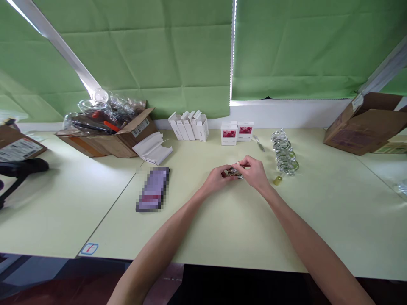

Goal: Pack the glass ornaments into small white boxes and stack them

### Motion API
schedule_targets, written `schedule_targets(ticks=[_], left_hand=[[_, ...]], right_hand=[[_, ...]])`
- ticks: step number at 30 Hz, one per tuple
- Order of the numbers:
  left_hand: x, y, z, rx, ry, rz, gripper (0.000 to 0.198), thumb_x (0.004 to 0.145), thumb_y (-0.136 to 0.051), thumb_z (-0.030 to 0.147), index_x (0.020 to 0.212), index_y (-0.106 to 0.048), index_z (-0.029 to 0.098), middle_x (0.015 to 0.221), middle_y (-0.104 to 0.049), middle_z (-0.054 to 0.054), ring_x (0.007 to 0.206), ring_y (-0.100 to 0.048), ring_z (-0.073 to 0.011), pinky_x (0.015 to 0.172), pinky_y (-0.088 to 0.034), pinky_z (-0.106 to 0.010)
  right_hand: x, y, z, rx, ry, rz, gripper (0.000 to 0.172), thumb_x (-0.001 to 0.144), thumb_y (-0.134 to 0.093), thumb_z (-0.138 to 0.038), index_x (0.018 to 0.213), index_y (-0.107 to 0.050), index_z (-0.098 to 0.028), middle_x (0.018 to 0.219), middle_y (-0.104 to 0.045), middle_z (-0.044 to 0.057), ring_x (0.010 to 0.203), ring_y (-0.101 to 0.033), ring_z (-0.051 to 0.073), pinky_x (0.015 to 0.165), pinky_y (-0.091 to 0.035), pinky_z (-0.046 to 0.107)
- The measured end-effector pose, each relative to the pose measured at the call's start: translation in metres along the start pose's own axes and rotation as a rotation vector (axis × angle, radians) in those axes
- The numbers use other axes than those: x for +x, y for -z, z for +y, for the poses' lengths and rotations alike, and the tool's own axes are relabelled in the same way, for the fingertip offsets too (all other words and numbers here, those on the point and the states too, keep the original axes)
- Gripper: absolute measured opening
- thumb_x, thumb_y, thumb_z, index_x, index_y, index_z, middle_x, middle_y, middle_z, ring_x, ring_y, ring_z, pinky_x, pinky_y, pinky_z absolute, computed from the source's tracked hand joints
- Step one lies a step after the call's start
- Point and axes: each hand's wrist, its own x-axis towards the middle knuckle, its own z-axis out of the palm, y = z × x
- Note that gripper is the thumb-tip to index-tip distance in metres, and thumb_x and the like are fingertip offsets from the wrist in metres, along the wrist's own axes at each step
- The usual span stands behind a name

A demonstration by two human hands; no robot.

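My left hand (216, 179) is curled around a small shiny, clear-looking piece (235, 173) just above the table. From the other side, my right hand (252, 170) meets it with finger and thumb pinched together at its upper edge. A tiny pale spot shows at those fingertips, too small to name. The fingers hide much of the shiny piece. To the right of my right hand lies a row of similar shiny, crinkled pieces (285, 154). A small yellowish roll-like object (277, 181) rests nearer to me, close to my right wrist.
Behind the hands stand two white boxes with pink pictures (229, 134), a pen-like item (258, 143) and several narrow white boxes (189, 126). To the left are a blurred phone-like slab (153, 189), a white folded carton (153, 148) and a filled cardboard box (108, 142). Another cardboard box (362, 125) stands right.
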Motion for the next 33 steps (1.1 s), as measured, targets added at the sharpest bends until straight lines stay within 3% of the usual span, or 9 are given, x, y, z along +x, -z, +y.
schedule_targets(ticks=[7, 12, 15, 21, 25, 33], left_hand=[[0.000, -0.001, 0.000, 0.006, -0.001, 0.008, 0.041, 0.079, -0.066, 0.047, 0.110, -0.072, 0.021, 0.078, -0.063, 0.001, 0.063, -0.045, -0.0120, 0.057, -0.039, -0.024], [0.000, 0.001, 0.000, 0.004, 0.002, -0.009, 0.037, 0.081, -0.065, 0.047, 0.107, -0.072, 0.022, 0.086, -0.067, 0.001, 0.063, -0.046, -0.0115, 0.058, -0.040, -0.025], [0.001, 0.001, -0.003, -0.004, 0.005, -0.006, 0.038, 0.080, -0.066, 0.046, 0.109, -0.072, 0.022, 0.087, -0.068, 0.001, 0.066, -0.049, -0.0122, 0.061, -0.041, -0.025], [0.002, 0.000, -0.004, -0.028, -0.002, -0.009, 0.043, 0.079, -0.068, 0.046, 0.112, -0.072, 0.020, 0.090, -0.070, -0.001, 0.067, -0.051, -0.0128, 0.063, -0.042, -0.025], [0.002, 0.000, -0.002, -0.032, 0.009, -0.013, 0.043, 0.078, -0.068, 0.046, 0.112, -0.071, 0.020, 0.091, -0.070, -0.001, 0.067, -0.050, -0.0128, 0.063, -0.042, -0.025], [0.000, 0.001, 0.002, -0.035, 0.008, -0.013, 0.041, 0.078, -0.068, 0.047, 0.109, -0.073, 0.021, 0.089, -0.069, 0.000, 0.065, -0.049, -0.0124, 0.060, -0.040, -0.025]], right_hand=[[0.000, -0.002, -0.003, -0.092, -0.013, 0.027, 0.033, 0.078, -0.066, -0.042, 0.063, -0.042, -0.025, 0.066, -0.066, -0.001, 0.066, -0.063, 0.018, 0.065, -0.049, 0.030], [-0.004, 0.008, -0.004, -0.005, -0.055, -0.109, 0.027, 0.079, -0.070, -0.047, 0.087, -0.061, -0.023, 0.087, -0.075, 0.004, 0.086, -0.071, 0.022, 0.074, -0.053, 0.032], [-0.004, 0.013, -0.006, 0.125, -0.069, -0.098, 0.032, 0.085, -0.064, -0.048, 0.103, -0.068, -0.021, 0.102, -0.077, 0.007, 0.099, -0.071, 0.023, 0.083, -0.055, 0.035], [-0.001, 0.014, -0.007, 0.221, -0.077, -0.128, 0.031, 0.085, -0.063, -0.048, 0.088, -0.078, -0.020, 0.100, -0.079, 0.007, 0.100, -0.072, 0.029, 0.087, -0.058, 0.043], [-0.003, 0.014, -0.007, 0.237, -0.082, -0.138, 0.033, 0.083, -0.067, -0.047, 0.099, -0.079, -0.022, 0.103, -0.079, 0.007, 0.102, -0.072, 0.028, 0.090, -0.057, 0.043], [-0.001, 0.001, -0.002, 0.154, -0.053, -0.014, 0.033, 0.077, -0.072, -0.052, 0.072, -0.067, -0.020, 0.079, -0.076, 0.005, 0.076, -0.071, 0.023, 0.073, -0.057, 0.037]])
